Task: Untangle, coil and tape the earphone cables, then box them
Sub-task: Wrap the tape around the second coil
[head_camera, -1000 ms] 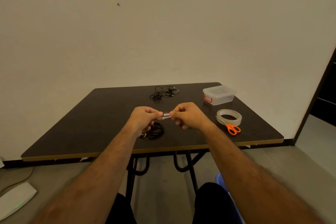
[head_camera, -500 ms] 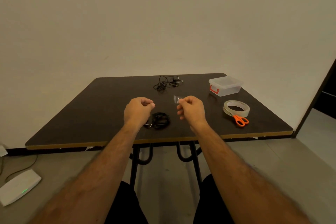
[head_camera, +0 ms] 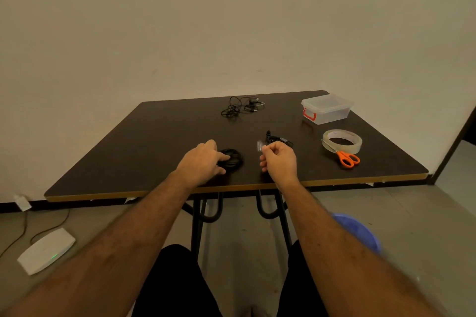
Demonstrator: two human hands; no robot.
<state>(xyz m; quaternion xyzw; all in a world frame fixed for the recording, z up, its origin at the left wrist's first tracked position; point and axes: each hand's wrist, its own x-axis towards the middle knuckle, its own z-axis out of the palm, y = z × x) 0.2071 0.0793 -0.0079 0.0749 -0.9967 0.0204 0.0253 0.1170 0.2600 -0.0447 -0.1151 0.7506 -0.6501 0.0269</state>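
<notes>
A coiled black earphone cable (head_camera: 233,158) lies on the dark table (head_camera: 144,152) near the front edge. My left hand (head_camera: 202,161) rests on its left side, with fingers touching or gripping the coil. My right hand (head_camera: 278,159) hovers to the right of the coil and pinches a small clear piece of tape (head_camera: 259,146) between thumb and forefinger. Just beyond that hand lies a small black earphone part (head_camera: 277,137). A tangled black earphone cable (head_camera: 239,107) sits at the far middle of the table.
A clear lidded plastic box with a red latch (head_camera: 326,108) stands at the back right. In front of it lie a roll of clear tape (head_camera: 342,141) and orange-handled scissors (head_camera: 346,158). A white device (head_camera: 46,249) and a blue tub (head_camera: 358,233) are on the floor.
Both hands held the tape piece between them a second ago. My left hand let go and dropped onto the coiled cable. My right hand kept the tape.
</notes>
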